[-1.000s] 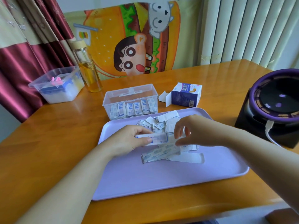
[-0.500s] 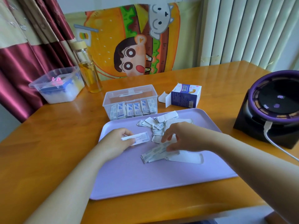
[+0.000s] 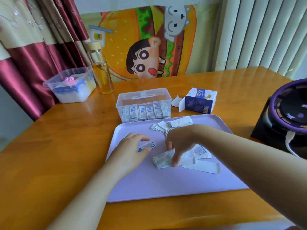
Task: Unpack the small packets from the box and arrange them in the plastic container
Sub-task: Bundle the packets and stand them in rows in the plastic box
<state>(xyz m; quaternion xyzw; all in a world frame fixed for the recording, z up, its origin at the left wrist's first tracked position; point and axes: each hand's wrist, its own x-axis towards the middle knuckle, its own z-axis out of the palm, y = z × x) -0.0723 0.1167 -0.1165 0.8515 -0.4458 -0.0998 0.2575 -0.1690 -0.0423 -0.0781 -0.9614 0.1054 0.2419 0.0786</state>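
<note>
Small white-and-blue packets lie loose on a lilac tray (image 3: 166, 185). My left hand (image 3: 131, 149) pinches one packet (image 3: 148, 145) over the tray's left part. My right hand (image 3: 180, 143) curls its fingers down onto a strip of joined packets (image 3: 162, 159) in the tray's middle. More loose packets (image 3: 172, 124) are heaped at the tray's far edge. Behind the tray stands the clear plastic container (image 3: 143, 98), with several packets standing in a row (image 3: 146, 112) along its front wall. The open blue-and-white box (image 3: 200, 102) lies to its right.
A purple-rimmed black appliance (image 3: 289, 117) with a white cable stands at the right. At the far left are a second clear tub (image 3: 71, 85) with blue and white contents and a glass bottle (image 3: 102, 72) of yellow liquid. A cartoon cloth and a curtain hang behind the wooden table (image 3: 58, 146).
My left hand has drawn one packet away to the left, apart from my right hand. My right hand has dropped onto the strip of packets in the tray's middle.
</note>
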